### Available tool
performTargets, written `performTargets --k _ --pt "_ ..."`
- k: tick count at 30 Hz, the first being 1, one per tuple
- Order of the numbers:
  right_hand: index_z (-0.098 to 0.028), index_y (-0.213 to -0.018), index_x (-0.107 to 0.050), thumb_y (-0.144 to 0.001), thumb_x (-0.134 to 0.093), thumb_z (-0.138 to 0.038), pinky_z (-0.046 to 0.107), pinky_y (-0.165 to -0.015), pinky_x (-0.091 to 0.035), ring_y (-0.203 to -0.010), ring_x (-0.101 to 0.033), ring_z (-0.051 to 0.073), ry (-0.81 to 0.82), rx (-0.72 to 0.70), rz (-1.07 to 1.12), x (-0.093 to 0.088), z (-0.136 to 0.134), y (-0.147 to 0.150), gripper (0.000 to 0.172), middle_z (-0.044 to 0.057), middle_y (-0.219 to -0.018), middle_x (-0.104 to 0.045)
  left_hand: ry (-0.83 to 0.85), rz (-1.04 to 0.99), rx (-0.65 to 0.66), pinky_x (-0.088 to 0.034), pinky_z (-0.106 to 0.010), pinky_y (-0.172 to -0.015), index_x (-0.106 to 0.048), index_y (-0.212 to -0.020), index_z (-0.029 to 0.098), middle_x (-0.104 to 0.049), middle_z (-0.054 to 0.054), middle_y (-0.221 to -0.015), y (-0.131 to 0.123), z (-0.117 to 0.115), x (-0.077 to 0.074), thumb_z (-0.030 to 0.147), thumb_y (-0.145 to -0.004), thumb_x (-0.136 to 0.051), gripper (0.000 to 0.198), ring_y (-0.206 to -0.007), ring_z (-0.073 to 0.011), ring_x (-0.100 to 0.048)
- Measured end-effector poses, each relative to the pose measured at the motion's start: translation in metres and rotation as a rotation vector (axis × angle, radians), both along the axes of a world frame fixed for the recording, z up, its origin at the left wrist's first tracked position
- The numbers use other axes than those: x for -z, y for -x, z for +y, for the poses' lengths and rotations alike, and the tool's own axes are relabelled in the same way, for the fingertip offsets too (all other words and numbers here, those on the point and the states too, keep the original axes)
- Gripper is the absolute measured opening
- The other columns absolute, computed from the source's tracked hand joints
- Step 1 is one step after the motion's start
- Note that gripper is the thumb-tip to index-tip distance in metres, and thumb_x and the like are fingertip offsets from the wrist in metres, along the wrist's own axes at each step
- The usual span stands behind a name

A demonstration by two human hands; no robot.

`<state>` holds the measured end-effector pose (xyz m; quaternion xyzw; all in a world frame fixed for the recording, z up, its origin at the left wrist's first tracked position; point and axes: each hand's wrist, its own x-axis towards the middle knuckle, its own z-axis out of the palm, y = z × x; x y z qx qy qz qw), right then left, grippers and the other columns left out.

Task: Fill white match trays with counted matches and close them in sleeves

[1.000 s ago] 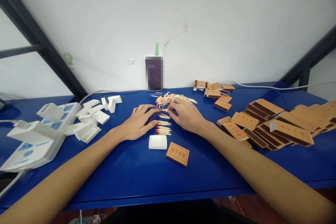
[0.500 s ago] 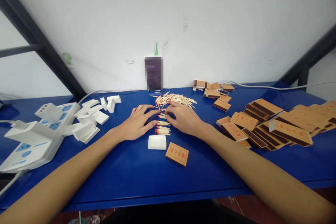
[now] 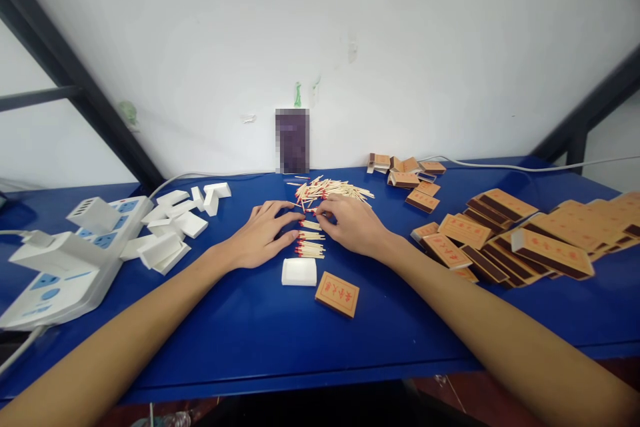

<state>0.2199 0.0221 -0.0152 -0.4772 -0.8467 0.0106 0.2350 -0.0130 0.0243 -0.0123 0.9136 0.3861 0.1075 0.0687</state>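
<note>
On the counter (image 3: 240,340), between left hand (image 3: 263,232) and right hand (image 3: 354,227), matches (image 3: 312,247) lie lined up; probably light, stiff, snappable, best pinched mid-stick; left grip loose, spread; right grip pinched, can't tell if on one. Right hand partly hides match pile (image 3: 335,189); fingertip contact unclear.
</note>
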Motion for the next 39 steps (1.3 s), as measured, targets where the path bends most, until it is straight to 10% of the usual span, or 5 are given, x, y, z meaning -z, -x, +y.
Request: performTargets --k 9,19,39 --pt "-0.019 -0.082 -0.070 -0.087 -0.056 -0.019 0.027 -0.068 -0.037 -0.069 -0.055 0.014 -0.013 -0.052 0.148 -0.010 0.003 -0.008 0.014 0.000 -0.071 -0.063 0.009 -0.016 0.026 -0.034 -0.058 -0.105 -0.048 -0.141 0.037 -0.042 -0.007 -0.148 0.001 0.002 0.002 0.050 -0.101 -0.032 0.045 -0.133 -0.0325 -0.036" --pt "-0.022 -0.117 -0.067 -0.093 -0.055 -0.030 0.033 -0.078 -0.045 -0.100 -0.061 0.023 0.026 0.098 -0.090 0.004 0.006 -0.010 0.028 0.009 -0.113 -0.063 -0.013 -0.013 0.060 -0.033 -0.057 -0.107 -0.057 -0.133 0.031 -0.045 -0.008 -0.143 0.000 -0.001 -0.002 0.045 -0.102 -0.032 0.042 -0.133 -0.0306 -0.037" --pt "-0.017 -0.092 -0.070 -0.093 -0.055 -0.019 0.032 -0.081 -0.042 -0.091 -0.059 0.020 0.037 -0.027 0.005 0.007 0.008 -0.004 0.015 0.007 -0.093 -0.065 0.004 -0.044 0.089 -0.032 -0.054 -0.109 -0.059 -0.130 0.030 -0.048 -0.008 -0.141 0.000 -0.002 -0.004 0.041 -0.102 -0.034 0.039 -0.132 -0.0290 -0.040"
